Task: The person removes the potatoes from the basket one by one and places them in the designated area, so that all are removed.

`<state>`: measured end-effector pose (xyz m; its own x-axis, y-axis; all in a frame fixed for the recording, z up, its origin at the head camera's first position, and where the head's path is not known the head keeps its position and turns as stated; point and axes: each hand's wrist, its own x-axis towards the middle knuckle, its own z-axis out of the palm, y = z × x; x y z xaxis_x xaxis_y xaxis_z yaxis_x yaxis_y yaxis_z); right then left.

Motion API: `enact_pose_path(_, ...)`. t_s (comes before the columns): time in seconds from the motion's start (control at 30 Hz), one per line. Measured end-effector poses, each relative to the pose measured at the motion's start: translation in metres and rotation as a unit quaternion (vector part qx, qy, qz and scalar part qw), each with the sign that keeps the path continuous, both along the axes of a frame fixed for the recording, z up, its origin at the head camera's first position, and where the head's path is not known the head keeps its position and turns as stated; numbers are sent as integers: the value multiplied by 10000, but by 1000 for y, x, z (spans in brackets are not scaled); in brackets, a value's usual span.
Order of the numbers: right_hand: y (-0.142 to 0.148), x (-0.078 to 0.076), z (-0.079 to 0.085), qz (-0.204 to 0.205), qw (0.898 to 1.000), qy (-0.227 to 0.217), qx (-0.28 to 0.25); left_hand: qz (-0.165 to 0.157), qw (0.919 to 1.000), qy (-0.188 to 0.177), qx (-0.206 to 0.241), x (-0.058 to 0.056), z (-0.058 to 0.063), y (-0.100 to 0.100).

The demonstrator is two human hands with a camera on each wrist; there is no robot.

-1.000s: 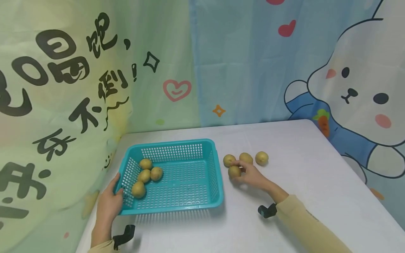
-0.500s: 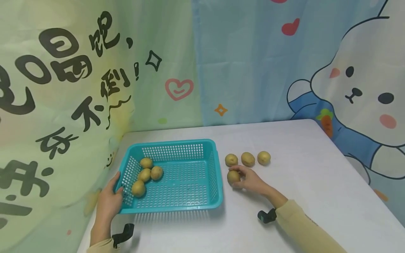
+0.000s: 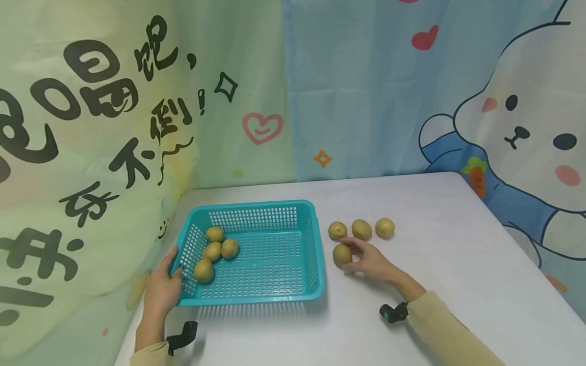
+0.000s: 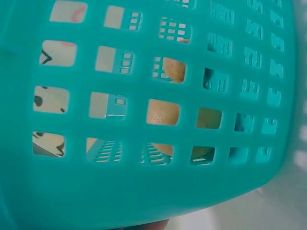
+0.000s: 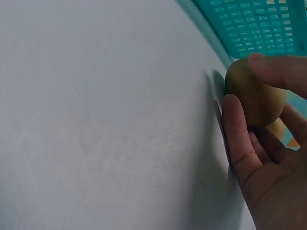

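My right hand (image 3: 373,262) holds a round yellow-brown potato (image 3: 342,255) between thumb and fingers, low over the white table, to the right of a teal plastic basket (image 3: 254,301). In the right wrist view the thumb lies over one side of this potato (image 5: 254,93) and the fingers on the other. My left hand (image 3: 161,292) grips the basket's left rim, thumb on the inner side. Several potatoes (image 3: 212,251) lie in the basket's left part. The left wrist view looks through the basket's slotted wall (image 4: 134,187) at some of them; only a bit of hand shows there.
Three more potatoes (image 3: 361,230) sit in a row on the white table (image 3: 435,244), just beyond the right hand. A printed cloth backdrop (image 3: 348,91) hangs behind the table and along its left side. Each wrist wears a small black device (image 3: 393,312).
My right hand has drawn its potato slightly nearer to me, away from the row of three. The left hand stays on the basket rim. The head view has turned a little left.
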<state>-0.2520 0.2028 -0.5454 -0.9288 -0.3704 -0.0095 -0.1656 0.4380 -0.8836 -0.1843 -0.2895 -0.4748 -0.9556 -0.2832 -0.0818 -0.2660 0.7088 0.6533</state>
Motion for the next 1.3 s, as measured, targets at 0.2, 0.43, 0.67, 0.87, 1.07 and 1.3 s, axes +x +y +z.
enact_pose_path(0.2, 11, 2, 2, -32, 9999, -162, -47, 7, 10000, 15, 13, -1, -1, 0)
enact_pose_path(0.43, 43, 7, 16, -17, 9995, -156, 278, -177, 9998, 91, -24, -2, 0, 4)
enact_pose_path(0.67, 48, 2, 44, -183, 9991, 105, 360, -158, 9998, 42, -105, -1, 0, 0)
enact_pose_path(0.87, 20, -12, 81, -57, 9939, 764, 790, -222, 9995, -50, -241, 0, 1, -1)
enact_pose_path(1.07, -30, -29, 112, 670, 9883, 909, 1027, -206, 9992, 64, -328, -1, 0, 1)
enact_pose_path(1.3, -97, -45, 129, 1673, 9710, 1165, 1249, -213, 9992, 105, -311, 1, -2, -3)
